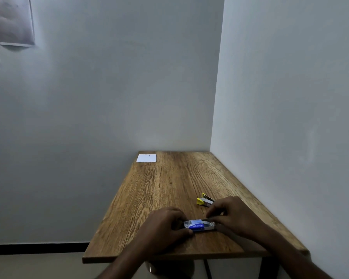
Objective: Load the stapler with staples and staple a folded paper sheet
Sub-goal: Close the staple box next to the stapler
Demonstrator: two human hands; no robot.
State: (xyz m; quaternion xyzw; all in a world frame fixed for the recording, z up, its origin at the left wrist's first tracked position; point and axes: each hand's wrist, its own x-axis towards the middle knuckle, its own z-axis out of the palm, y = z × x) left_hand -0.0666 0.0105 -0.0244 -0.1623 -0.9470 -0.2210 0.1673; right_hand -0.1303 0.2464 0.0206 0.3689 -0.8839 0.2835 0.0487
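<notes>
We find both hands closed on the staple box (pixel 198 225), a small blue and white carton lying near the front edge of the wooden surface (pixel 169 188). The left hand (pixel 165 224) pinches its left end between thumb and curled fingers; the right hand (pixel 233 215) holds the right end, fingertips curled over the top edge where a flap or inner tray appears to be parting, though the detail is too small for us to confirm. The carton's long axis runs left to right, spanning the two grips. We judge the current step to be opening the box to extract staples. The stapler (pixel 205 201), yellow-tipped and apparently lying open, rests just beyond the right hand, slightly far and right of the carton, its long axis angled from near-left to far-right. The right hand is plainly the nearer to it. The paper sheet (pixel 146 158) lies untouched at the far left corner of the surface, well apart from both hands.
</notes>
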